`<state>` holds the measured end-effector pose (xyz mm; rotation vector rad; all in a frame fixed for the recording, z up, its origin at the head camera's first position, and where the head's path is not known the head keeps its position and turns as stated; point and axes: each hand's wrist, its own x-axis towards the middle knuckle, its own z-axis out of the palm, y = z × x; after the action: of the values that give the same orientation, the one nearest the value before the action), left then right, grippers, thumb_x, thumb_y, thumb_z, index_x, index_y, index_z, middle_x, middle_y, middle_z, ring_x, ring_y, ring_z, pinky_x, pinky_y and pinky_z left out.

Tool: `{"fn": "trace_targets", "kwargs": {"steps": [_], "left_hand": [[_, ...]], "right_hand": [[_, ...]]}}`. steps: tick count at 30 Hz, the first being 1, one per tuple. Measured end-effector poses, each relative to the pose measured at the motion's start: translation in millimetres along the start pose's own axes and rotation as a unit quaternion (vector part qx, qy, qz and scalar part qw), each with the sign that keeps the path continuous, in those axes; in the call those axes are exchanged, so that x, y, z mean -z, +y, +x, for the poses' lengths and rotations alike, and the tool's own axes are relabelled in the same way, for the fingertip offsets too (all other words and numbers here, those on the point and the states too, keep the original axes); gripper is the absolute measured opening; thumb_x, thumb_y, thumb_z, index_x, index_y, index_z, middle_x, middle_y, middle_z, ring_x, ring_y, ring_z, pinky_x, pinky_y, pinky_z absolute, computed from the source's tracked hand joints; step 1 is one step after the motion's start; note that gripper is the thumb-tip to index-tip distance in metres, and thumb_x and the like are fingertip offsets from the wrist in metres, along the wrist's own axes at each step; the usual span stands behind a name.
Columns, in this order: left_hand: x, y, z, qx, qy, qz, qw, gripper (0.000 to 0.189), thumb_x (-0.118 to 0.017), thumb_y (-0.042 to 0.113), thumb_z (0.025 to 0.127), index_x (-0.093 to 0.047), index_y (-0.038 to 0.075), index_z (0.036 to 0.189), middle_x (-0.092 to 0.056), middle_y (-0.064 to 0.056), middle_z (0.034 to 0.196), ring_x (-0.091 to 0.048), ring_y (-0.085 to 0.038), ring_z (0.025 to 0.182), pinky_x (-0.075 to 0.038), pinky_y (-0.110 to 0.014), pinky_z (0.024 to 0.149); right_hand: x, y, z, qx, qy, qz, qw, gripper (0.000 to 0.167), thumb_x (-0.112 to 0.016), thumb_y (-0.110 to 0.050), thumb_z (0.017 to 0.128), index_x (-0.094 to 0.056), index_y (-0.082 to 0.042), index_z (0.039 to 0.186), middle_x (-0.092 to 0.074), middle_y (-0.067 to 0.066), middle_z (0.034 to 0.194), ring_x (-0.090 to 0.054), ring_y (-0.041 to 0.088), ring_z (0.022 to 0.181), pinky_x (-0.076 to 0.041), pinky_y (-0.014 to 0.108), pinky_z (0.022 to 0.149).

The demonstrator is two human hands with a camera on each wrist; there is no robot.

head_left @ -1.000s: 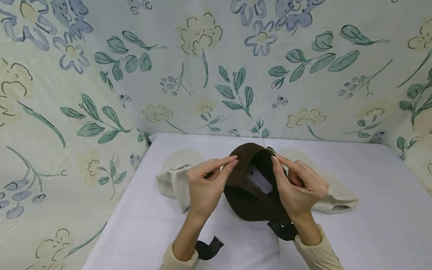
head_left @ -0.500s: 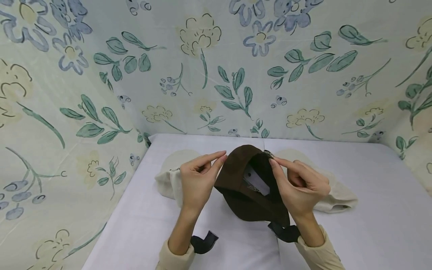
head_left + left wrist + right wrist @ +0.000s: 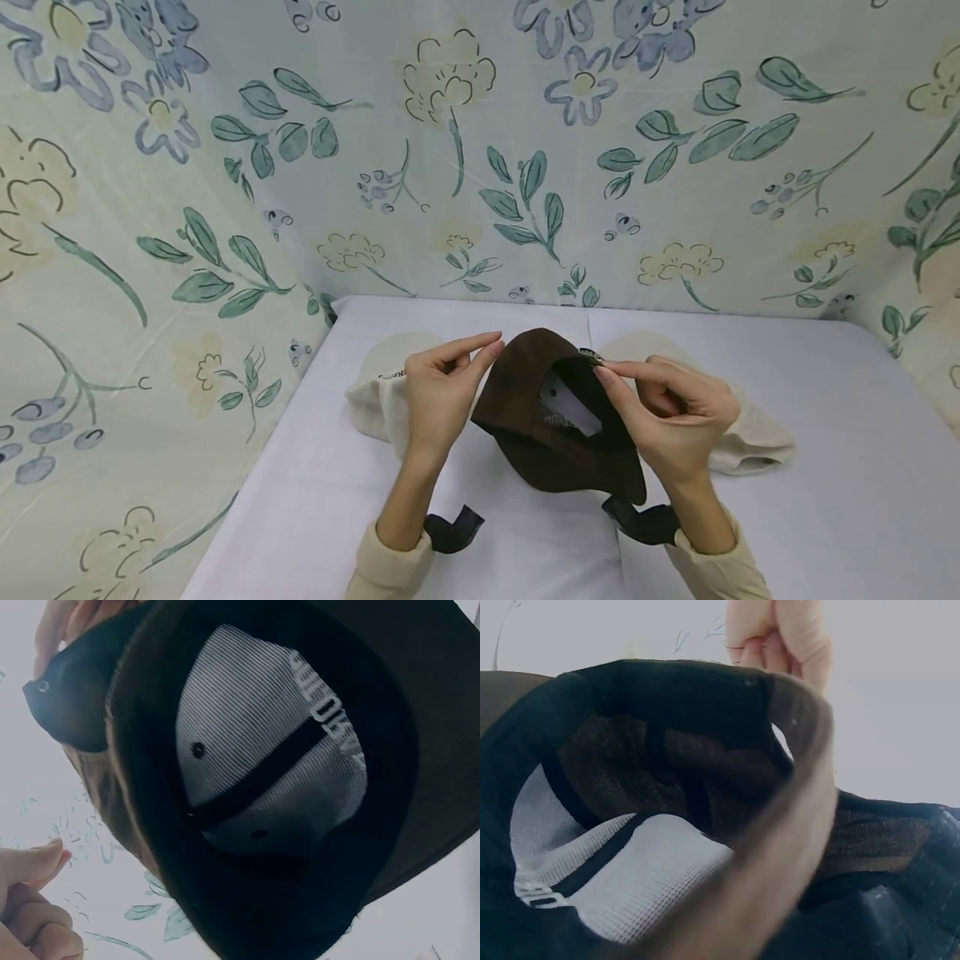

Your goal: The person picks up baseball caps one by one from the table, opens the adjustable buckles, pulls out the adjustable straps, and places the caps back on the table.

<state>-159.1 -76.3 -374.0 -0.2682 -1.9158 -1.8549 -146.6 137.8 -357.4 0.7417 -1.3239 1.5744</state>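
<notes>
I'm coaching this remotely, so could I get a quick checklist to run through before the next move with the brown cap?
1. Right hand pinches the brown cap at its edge: ok.
2. Left hand has hold of the cap: not ok; its fingertips hold nothing, beside the cap.
3. Right-hand grip firm enough: cannot tell; tightness doesn't show.
4. Cap's inside visible in the head view: ok.
5. Both pale hats, left and right, lying on the table: ok.
</notes>
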Motion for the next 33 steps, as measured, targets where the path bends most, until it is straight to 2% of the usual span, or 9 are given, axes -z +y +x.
{"fn": "trace_targets", "kwargs": {"steps": [6, 17, 26, 33], "left_hand": [[-1.1, -5.7, 1.4, 0.032, -0.001, -0.003, 0.9995, 0.015, -0.085, 0.013, 0.086, -0.085, 0.012, 0.101, -0.034, 0.000, 0.051, -0.023, -0.007, 0.047, -0.016, -0.021, 0.046], [-0.3, -8.6, 3.3, 0.061, -0.024, -0.017, 0.9977, 0.017, -0.087, 0.015, 0.085, -0.084, 0.011, 0.102, -0.033, 0.002, 0.052, -0.024, -0.008, 0.048, -0.019, -0.022, 0.047], [1.8, -10.5, 4.5, 0.107, -0.066, -0.021, 0.9918, 0.020, -0.086, 0.018, 0.086, -0.084, 0.009, 0.104, -0.032, 0.004, 0.055, -0.026, -0.007, 0.053, -0.020, -0.022, 0.048], [2.4, -9.1, 4.5, 0.128, -0.117, -0.092, 0.9806, 0.019, -0.084, 0.010, 0.087, -0.083, 0.005, 0.105, -0.035, 0.005, 0.055, -0.030, -0.008, 0.060, -0.029, -0.023, 0.058]], "right_hand": [[4.6, -0.5, 0.7, -0.003, -0.035, 0.027, 0.9990, 0.011, -0.080, 0.020, 0.066, -0.076, 0.010, 0.070, -0.023, -0.004, 0.050, -0.018, 0.003, 0.051, -0.014, 0.009, 0.051], [14.1, -1.2, 5.4, -0.017, -0.105, 0.075, 0.9916, 0.013, -0.082, 0.018, 0.069, -0.079, 0.006, 0.075, -0.023, -0.003, 0.052, -0.018, 0.004, 0.053, -0.013, 0.011, 0.050], [21.1, -2.8, 12.8, -0.022, -0.188, 0.132, 0.9729, 0.012, -0.084, 0.015, 0.074, -0.079, 0.007, 0.080, -0.020, -0.003, 0.054, -0.015, 0.003, 0.054, -0.009, 0.013, 0.049], [27.1, -0.7, 16.7, -0.028, -0.241, 0.163, 0.9564, 0.015, -0.082, 0.018, 0.074, -0.079, 0.007, 0.085, -0.019, -0.003, 0.053, -0.012, 0.004, 0.056, -0.008, 0.014, 0.048]]}}
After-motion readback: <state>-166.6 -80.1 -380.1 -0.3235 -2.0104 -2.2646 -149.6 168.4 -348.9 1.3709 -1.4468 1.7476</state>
